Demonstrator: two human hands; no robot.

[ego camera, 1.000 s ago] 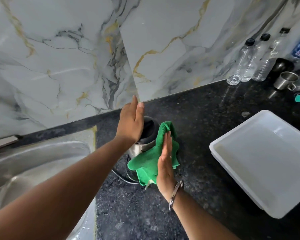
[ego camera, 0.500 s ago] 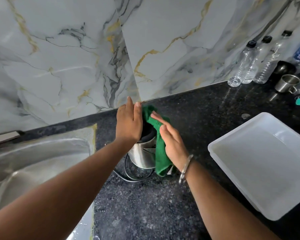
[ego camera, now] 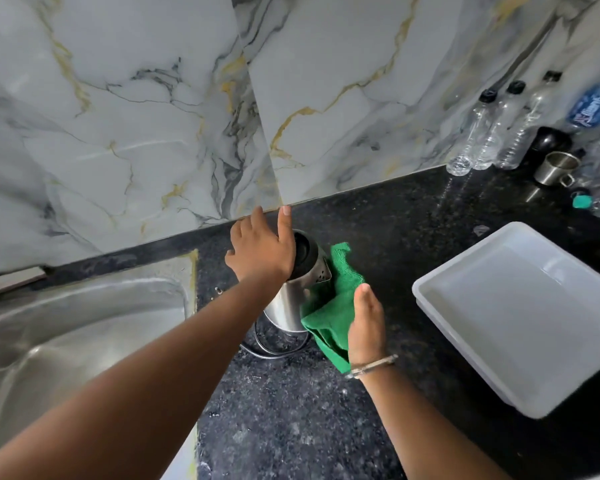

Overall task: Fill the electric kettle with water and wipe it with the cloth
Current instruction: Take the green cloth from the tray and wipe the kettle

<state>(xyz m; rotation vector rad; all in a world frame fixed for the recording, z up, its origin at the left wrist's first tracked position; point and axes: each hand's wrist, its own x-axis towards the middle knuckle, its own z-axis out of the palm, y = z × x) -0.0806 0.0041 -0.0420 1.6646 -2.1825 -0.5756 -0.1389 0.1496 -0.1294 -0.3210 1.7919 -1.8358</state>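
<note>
A steel electric kettle [ego camera: 288, 306] with a black lid stands on the dark counter beside the sink, its black cord looped at its base. My left hand [ego camera: 262, 249] rests flat on the lid, fingers straight. A green cloth [ego camera: 336, 306] lies against the kettle's right side. My right hand [ego camera: 367, 323] presses the cloth to the kettle with straight fingers. The kettle's left side is hidden behind my left arm.
A steel sink [ego camera: 84, 327] fills the lower left. A white plastic tray [ego camera: 520, 313] sits on the counter at right. Several clear bottles [ego camera: 478, 133], a steel cup [ego camera: 556, 168] and a black object stand at the far right against the marble wall.
My right hand has slid the cloth from the kettle's top rim down its right side. My left hand stays on the lid.
</note>
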